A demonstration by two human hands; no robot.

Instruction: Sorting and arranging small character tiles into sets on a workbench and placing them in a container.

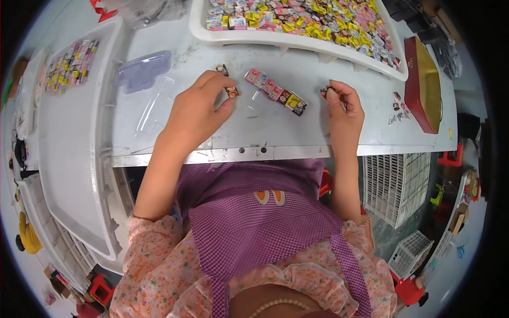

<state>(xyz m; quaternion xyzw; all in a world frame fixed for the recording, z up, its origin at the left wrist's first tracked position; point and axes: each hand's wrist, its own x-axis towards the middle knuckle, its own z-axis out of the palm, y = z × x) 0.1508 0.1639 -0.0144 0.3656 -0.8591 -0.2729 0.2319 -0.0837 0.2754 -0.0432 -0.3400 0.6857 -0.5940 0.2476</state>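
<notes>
Over the white table my left hand [196, 108] has a small brown printed piece [231, 92] between thumb and forefinger. Just beyond those fingers lies a similar dark piece [221, 69]. My right hand [345, 108], farther right, pinches another small dark piece [325, 92], partly covered by the fingertips. Between the hands, a slanting row of small printed blocks [273, 90] lies end to end on the tabletop, pink at its far left end and yellow and dark at its near right end.
A white tray [260, 37] heaped with colourful pieces stands at the back. At the left, another white tray [69, 143] holds grouped blocks. Clear plastic pieces [155, 106] lie beside my left hand. A red box [421, 85] and loose pieces [397, 107] are at the right.
</notes>
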